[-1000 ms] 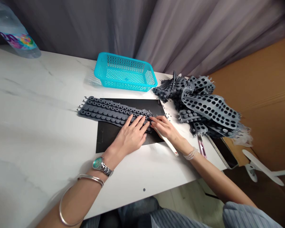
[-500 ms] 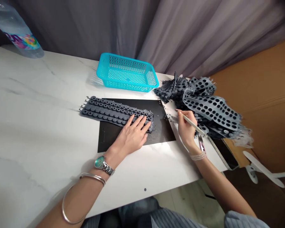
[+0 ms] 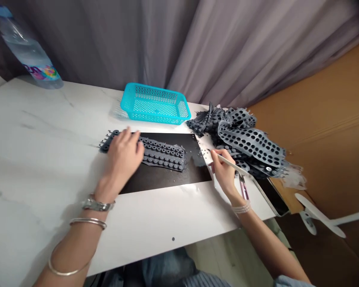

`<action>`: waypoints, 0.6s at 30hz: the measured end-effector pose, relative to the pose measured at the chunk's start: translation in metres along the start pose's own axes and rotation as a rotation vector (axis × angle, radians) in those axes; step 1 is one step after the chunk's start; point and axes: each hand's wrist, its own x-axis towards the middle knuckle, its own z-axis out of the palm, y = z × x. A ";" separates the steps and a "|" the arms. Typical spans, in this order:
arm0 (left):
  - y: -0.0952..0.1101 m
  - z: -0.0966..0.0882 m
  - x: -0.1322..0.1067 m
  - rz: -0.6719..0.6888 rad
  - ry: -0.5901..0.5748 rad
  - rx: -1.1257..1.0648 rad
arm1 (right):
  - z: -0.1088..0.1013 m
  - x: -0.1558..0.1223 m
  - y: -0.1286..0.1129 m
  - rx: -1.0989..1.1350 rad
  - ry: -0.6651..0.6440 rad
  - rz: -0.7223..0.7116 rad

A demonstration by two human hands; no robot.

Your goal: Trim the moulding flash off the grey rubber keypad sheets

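Observation:
A dark grey perforated rubber strip (image 3: pixel 163 156) with rows of round studs lies on a black sheet (image 3: pixel 167 181). My left hand (image 3: pixel 122 153) rests flat on the strip's left end, covering that part and gripping nothing. My right hand (image 3: pixel 224 172) is beside the sheet's right edge, off the strip, pinching a slim white stylus (image 3: pixel 231 162). Small grey bits (image 3: pixel 202 146) are scattered near that edge. Just right of my right hand, a heap of similar perforated rubber sheets (image 3: pixel 251 139) lies tangled.
A turquoise plastic basket (image 3: pixel 154 104) stands behind the black sheet on the white marble table (image 3: pixel 48 119). A plastic bottle (image 3: pixel 30 52) is at far left. A pink-handled tool (image 3: pixel 243 188) and a phone (image 3: pixel 272 201) lie near the right table edge.
My left hand has slid left along the strip to its left end. My right hand has come down near the sheet's right edge, still holding the stylus. The view has shifted slightly.

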 end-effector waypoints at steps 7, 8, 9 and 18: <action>-0.072 -0.012 0.011 -0.481 -0.063 -0.019 | 0.021 0.000 -0.018 0.387 -0.450 0.295; -0.072 -0.009 0.011 -0.484 -0.073 -0.023 | 0.025 0.002 -0.019 0.393 -0.458 0.297; -0.072 -0.006 0.011 -0.485 -0.078 -0.023 | 0.028 0.003 -0.020 0.398 -0.459 0.292; -0.076 0.008 0.022 -0.510 -0.119 -0.098 | 0.060 0.012 -0.013 0.321 -0.444 0.104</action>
